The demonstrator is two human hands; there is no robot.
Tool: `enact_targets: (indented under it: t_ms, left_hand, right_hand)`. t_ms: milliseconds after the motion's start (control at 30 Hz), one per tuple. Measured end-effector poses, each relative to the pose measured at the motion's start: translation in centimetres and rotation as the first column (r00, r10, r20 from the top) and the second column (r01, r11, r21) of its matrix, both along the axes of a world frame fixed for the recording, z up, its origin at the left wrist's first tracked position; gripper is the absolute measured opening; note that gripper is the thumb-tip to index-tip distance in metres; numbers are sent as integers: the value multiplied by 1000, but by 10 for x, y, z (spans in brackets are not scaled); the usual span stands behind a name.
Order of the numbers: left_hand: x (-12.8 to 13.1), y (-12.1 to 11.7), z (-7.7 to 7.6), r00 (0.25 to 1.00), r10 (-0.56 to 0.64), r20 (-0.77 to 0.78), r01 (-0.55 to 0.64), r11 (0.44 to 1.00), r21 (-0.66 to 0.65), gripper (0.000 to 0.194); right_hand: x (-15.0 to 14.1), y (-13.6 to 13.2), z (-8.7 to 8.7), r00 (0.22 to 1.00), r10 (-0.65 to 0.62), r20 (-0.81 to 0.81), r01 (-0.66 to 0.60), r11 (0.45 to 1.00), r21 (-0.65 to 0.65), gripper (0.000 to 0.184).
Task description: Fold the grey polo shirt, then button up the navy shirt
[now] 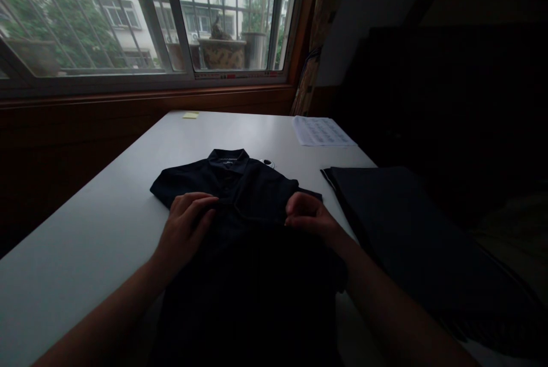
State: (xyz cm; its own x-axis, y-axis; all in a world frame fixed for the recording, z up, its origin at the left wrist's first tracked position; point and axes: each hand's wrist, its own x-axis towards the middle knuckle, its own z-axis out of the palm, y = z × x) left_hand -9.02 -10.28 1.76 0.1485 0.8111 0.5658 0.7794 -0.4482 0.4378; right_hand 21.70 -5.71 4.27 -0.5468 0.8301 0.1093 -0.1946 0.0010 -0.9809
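A dark navy collared shirt (268, 187) lies on the white table in front of me, its collar pointing toward the window. My left hand (185, 225) is closed on the shirt's cloth at the left, below the button placket, with fingers and thumb pinching a fold. On the other side, my right hand (311, 217) pinches the shirt near its right edge, close to a sleeve. Between the hands the cloth is raised into an edge that runs across the shirt. The lower part of the shirt, nearest me, is too dark to make out in detail.
A dark folded cloth (385, 213) with a fringed end lies along the table's right side. Printed sheets (323, 131) and a yellow note (190, 115) rest on the white table (103, 207) toward the window (231, 13). A small round white object (268, 162) sits by the shirt's shoulder.
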Motion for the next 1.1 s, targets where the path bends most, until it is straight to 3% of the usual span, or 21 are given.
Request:
enact_targets:
  t_ms: [33,100,167,233,300,367,433,533,633,800,933,1000,1100]
  left_hand:
    - [-2,2,-1,1000,6,-2,-6,1000,-25,26]
    - [-4,6,-4,1000,-19,2,20,995,-100,28]
    - [-6,9,-9,996,-84,9,84,978,-192,28]
    - [-6,10,-12,987,-162,6,158,952,-262,26]
    - [-5,10,-14,971,-241,-10,228,930,-290,23]
    - [-3,9,-13,948,-316,-33,293,912,-287,20]
    - [-1,7,-11,924,-378,-51,351,895,-274,18]
    - [1,5,-5,879,-471,-68,434,853,-291,21]
    - [3,2,-1,826,-563,-3,519,764,-383,32]
    - [-7,4,-8,766,-564,309,631,566,-530,48]
    - [-25,4,-11,823,-339,456,565,395,-725,53]
    - [-33,3,-10,858,-212,468,514,367,-776,48]
    - [-41,5,-5,850,-119,513,514,397,-760,42]
  right_hand:
    - [1,-2,0,990,140,-19,-141,988,-57,34]
    - [1,-7,-2,919,389,-70,-395,905,-158,39]
    - [-3,-9,-6,879,468,-96,-477,852,-214,40]
    - [-8,-7,-11,937,349,-31,-347,915,-204,35]
    - [-13,-1,-16,989,102,106,-92,991,-95,27]
    - [-16,8,-22,960,-152,237,134,987,90,20]
    - [-17,16,-29,882,-342,324,249,922,296,16]
    - [-13,24,-42,749,-519,413,207,775,598,14]
    - [-9,28,-56,613,-616,495,54,658,751,26]
    - [1,40,-73,426,-673,605,-32,657,753,37]
    - [9,50,-75,325,-692,644,-45,670,741,42]
    - [11,52,-75,294,-695,656,-52,674,737,44]
    - [11,54,-75,261,-700,664,-55,676,734,45]
